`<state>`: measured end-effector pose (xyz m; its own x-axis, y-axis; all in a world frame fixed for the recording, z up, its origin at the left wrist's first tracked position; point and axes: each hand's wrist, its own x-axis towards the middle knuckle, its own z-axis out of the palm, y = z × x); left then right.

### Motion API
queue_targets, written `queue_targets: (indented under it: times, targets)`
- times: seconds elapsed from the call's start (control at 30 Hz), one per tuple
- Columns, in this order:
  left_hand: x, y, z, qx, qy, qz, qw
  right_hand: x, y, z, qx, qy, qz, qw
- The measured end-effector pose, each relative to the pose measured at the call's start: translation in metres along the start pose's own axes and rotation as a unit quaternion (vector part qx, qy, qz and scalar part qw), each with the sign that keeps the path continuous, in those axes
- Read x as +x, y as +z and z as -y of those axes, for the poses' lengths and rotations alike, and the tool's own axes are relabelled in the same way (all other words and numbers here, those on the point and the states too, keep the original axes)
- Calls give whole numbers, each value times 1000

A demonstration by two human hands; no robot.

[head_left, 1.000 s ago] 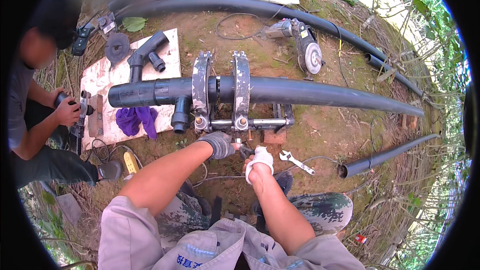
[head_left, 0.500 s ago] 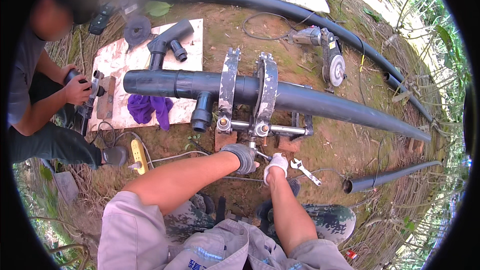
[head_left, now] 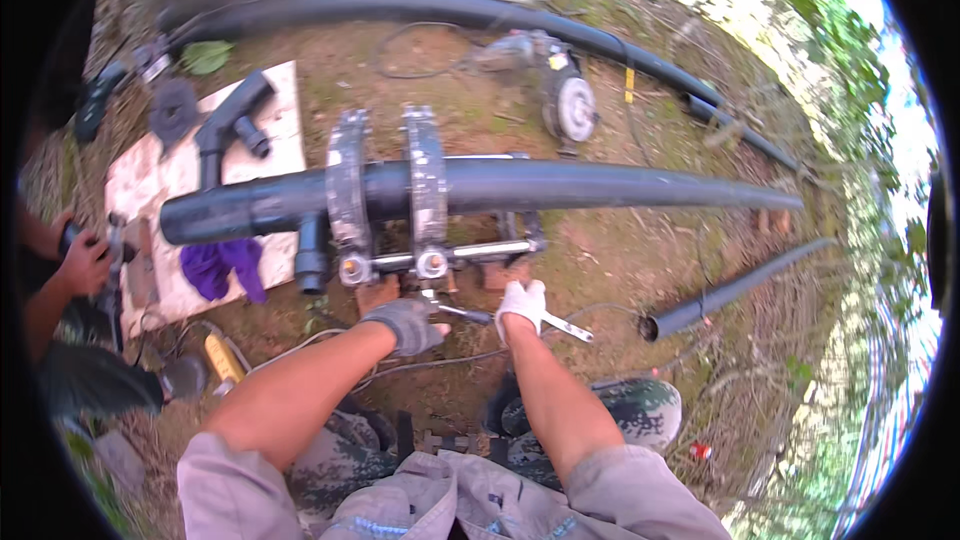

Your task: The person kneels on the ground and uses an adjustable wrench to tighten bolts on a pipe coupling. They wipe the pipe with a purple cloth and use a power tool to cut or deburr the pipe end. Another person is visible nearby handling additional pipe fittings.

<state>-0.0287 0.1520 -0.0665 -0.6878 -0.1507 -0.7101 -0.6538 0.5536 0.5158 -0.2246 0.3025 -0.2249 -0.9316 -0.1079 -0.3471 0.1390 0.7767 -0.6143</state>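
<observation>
Head view: left hand (head_left: 405,325) in a grey glove, curled shut just under the clamp frame's (head_left: 385,200) lower bolt; can't tell what it grips. Right hand (head_left: 523,304) in a white glove is closed on a wrench (head_left: 560,326), with its shaft running toward the left hand. Both sit below the guide rod (head_left: 480,252) of the frame, which has two rings clamped round the thick black pipe (head_left: 560,185) lying across bare dirt.

Risks, as I judge them: wrench slips off the fastener and knuckles hit the rod or block; the pipe's long right end looks unsupported, so it could sag and pull the joint out of line.

Around: tee fitting (head_left: 228,122) and purple rag (head_left: 220,268) on a board (head_left: 150,180) at left, angle grinder (head_left: 560,90) behind the pipe, thinner pipe (head_left: 730,285) at right, yellow tool (head_left: 222,355) near the left knee. A cable (head_left: 440,362) trails under the forearms, a snag point. Another person's hand (head_left: 85,262) works a tool at far left, well apart.
</observation>
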Motion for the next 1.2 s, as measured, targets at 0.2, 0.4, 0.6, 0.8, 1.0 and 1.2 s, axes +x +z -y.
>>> queue_targets:
  times: [0.2, 0.4, 0.6, 0.8, 1.0, 1.2]
  targets:
    - [2, 17, 7, -31, -18, -113, 993, 132, -126, 114, 273, 57, -109, 954]
    - [14, 28, 27, -19, 0, -130, 991, 240, -156, 113, 562, 40, 21, 826]
    - [-5, 13, 4, 25, -101, -117, 988, 234, -142, 134, 669, 32, 54, 741]
    - [10, 30, 4, 20, -129, -153, 980, 236, -166, 145, 684, 58, 25, 727]
    - [23, 35, 3, 18, -110, -168, 979, 260, -152, 148, 667, -5, -9, 745]
    - [6, 22, -5, -13, -142, -140, 980, 262, -163, 131, 640, 61, 114, 757]
